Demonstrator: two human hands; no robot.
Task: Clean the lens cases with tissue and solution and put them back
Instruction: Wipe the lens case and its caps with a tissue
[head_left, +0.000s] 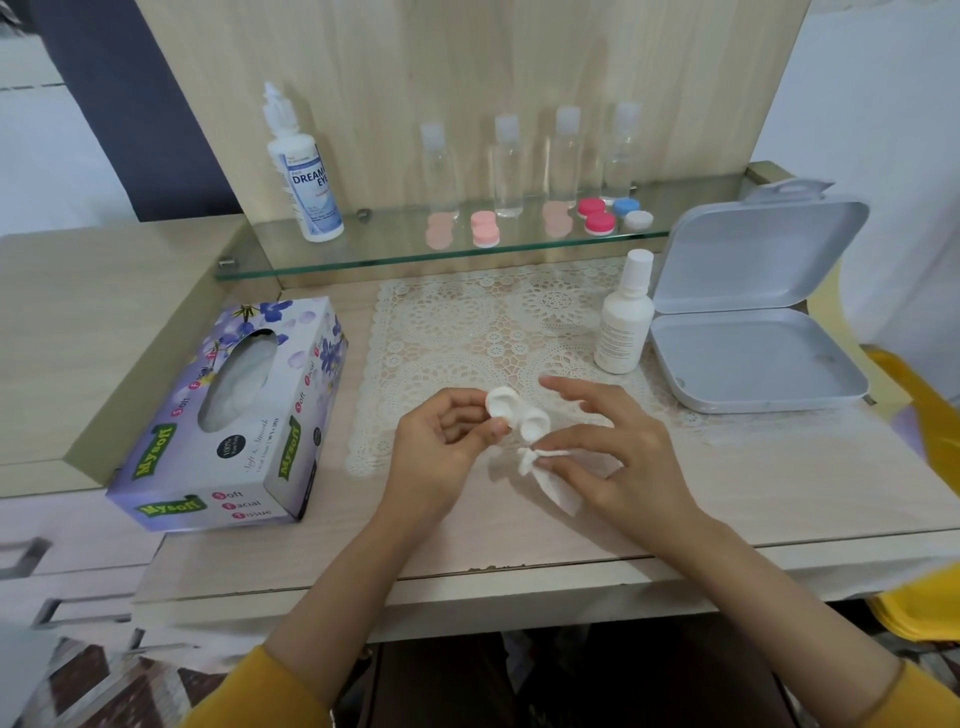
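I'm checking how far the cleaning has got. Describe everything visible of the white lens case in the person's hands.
The white lens case looks like glossy plastic: two round cups joined side by side, both uncapped, hollows facing the camera. It is held tilted above the lace mat. The left hand pinches its left cup; the right hand pinches a twisted tissue just below the right cup. Wetness cannot be told.

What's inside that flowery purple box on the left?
White tissues show through the oval opening of the tissue box; its cardboard walls hide how many are inside.
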